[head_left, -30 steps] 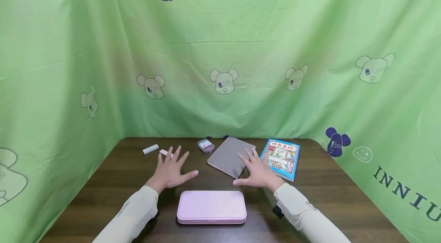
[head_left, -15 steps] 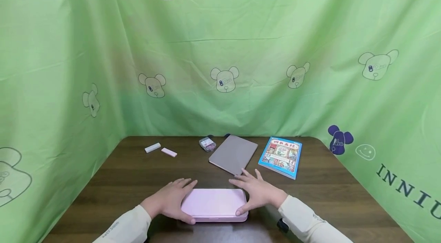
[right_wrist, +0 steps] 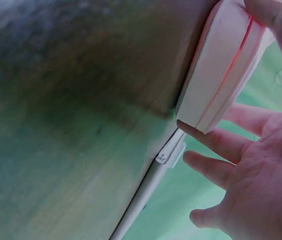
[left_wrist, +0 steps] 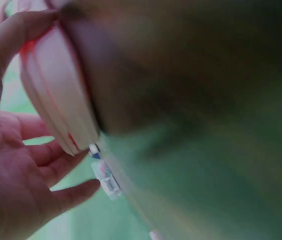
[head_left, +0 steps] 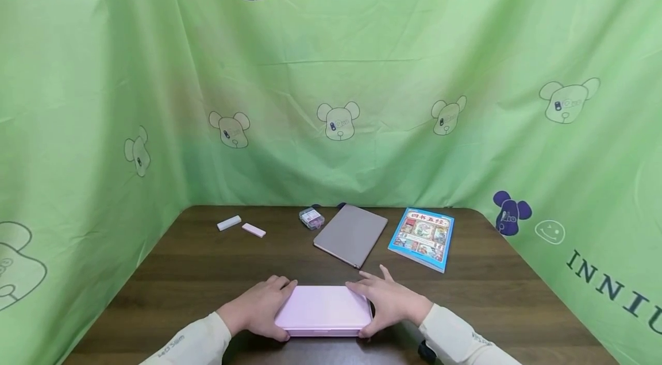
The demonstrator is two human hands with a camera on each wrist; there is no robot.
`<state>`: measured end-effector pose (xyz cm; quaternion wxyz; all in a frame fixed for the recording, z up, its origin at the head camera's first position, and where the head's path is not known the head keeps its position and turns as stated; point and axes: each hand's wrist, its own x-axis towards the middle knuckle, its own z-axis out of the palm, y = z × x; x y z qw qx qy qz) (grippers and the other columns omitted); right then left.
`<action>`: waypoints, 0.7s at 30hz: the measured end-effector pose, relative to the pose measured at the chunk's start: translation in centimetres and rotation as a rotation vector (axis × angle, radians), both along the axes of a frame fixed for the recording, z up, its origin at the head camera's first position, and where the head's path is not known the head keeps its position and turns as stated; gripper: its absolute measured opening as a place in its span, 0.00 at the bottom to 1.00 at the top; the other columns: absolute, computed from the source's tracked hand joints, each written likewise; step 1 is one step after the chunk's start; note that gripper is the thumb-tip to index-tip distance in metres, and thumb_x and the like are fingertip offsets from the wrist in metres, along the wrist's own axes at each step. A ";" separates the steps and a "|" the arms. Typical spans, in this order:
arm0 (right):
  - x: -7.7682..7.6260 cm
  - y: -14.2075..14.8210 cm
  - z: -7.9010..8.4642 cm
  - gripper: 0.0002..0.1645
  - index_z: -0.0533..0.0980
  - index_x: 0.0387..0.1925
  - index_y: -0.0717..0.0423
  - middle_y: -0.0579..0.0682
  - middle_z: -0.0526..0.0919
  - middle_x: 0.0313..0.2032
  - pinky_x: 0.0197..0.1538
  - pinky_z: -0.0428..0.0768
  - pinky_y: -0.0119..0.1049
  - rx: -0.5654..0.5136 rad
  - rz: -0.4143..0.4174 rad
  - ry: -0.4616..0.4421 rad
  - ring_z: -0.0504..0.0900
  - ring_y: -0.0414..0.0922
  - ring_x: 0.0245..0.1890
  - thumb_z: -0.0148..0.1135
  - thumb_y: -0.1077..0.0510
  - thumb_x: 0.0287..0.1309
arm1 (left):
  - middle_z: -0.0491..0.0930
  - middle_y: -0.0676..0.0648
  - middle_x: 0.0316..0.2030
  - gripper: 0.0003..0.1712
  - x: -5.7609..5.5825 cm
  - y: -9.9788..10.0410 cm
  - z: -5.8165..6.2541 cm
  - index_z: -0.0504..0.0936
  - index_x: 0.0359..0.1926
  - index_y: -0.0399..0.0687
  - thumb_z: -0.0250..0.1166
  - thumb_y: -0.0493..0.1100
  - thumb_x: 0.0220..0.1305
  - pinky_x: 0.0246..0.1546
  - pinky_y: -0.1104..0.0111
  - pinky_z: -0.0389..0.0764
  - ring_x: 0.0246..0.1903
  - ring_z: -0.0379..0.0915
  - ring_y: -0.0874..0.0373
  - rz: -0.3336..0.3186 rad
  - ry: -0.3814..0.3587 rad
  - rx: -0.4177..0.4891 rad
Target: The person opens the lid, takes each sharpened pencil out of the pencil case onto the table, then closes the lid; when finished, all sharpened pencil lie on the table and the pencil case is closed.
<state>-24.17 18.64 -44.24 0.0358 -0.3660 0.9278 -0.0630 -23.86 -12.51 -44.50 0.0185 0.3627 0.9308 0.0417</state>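
Note:
A pink pencil case (head_left: 323,308) lies closed at the near middle of the table. My left hand (head_left: 258,306) grips its left end, thumb at the front edge and fingers at the back. At the right end, my right hand (head_left: 392,299) holds it the same way, with the outer fingers spread off the case. In the left wrist view, the thumb and fingers span the end of the pencil case (left_wrist: 60,85). The right wrist view has the thumb and fingers against the other end of the pencil case (right_wrist: 221,65).
Behind the case lie a grey notebook (head_left: 351,235) and a blue-bordered book (head_left: 423,238). A small clear box (head_left: 312,218) sits at the back. Farther left are a white bar (head_left: 229,223) and a pink bar (head_left: 254,230). A green curtain (head_left: 331,175) hangs behind the table.
Both hands have come back toward the body from above the table, lowered to the ends of the pencil case and taken hold of it.

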 end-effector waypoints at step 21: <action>-0.7 0.8 1.1 0.45 0.70 0.61 0.51 0.45 0.74 0.59 0.59 0.50 0.70 -0.112 0.019 -0.127 0.66 0.57 0.63 0.64 0.34 0.42 | 0.65 0.40 0.61 0.60 0.2 -0.8 0.1 0.56 0.68 0.38 0.69 0.66 0.42 0.55 0.54 0.70 0.57 0.64 0.48 0.013 -0.145 0.113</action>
